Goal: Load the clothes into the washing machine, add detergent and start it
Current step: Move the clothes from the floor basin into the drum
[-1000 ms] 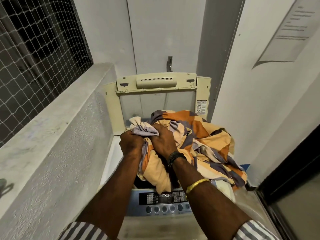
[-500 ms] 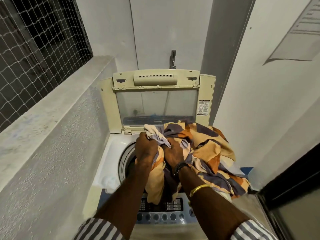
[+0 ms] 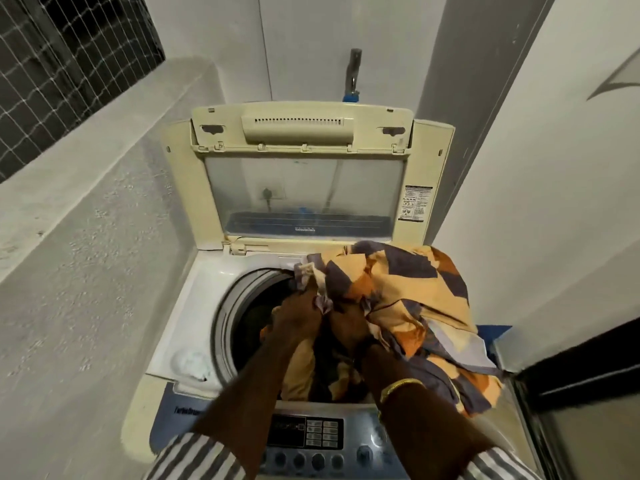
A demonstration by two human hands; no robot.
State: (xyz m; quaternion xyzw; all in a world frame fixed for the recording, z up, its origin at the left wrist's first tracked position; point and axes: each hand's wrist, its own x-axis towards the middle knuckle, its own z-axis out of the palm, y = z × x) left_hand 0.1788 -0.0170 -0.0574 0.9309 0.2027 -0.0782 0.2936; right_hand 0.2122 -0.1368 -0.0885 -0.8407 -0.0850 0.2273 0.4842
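Note:
A top-loading washing machine point(image 3: 194, 327) stands in front of me with its cream lid point(image 3: 301, 174) raised upright. A large orange, yellow and purple patterned cloth point(image 3: 412, 292) is bunched over the right rim, partly hanging into the drum point(image 3: 242, 317). My left hand point(image 3: 298, 317) and my right hand point(image 3: 349, 327) both grip the cloth's bunched edge over the drum's mouth. Part of the cloth hangs down inside the drum below my hands; the rest drapes over the machine's right side.
The control panel point(image 3: 308, 434) with buttons runs along the machine's front edge. A rough grey ledge point(image 3: 86, 209) walls the left side under a netted window point(image 3: 62, 53). A tap point(image 3: 354, 71) sticks out behind the lid. A white wall and dark door frame point(image 3: 571, 368) close in on the right.
Both hands have lowered the bunched cloth from lid height down to the drum's mouth. My view has tilted down, showing more of the machine's top and the drum.

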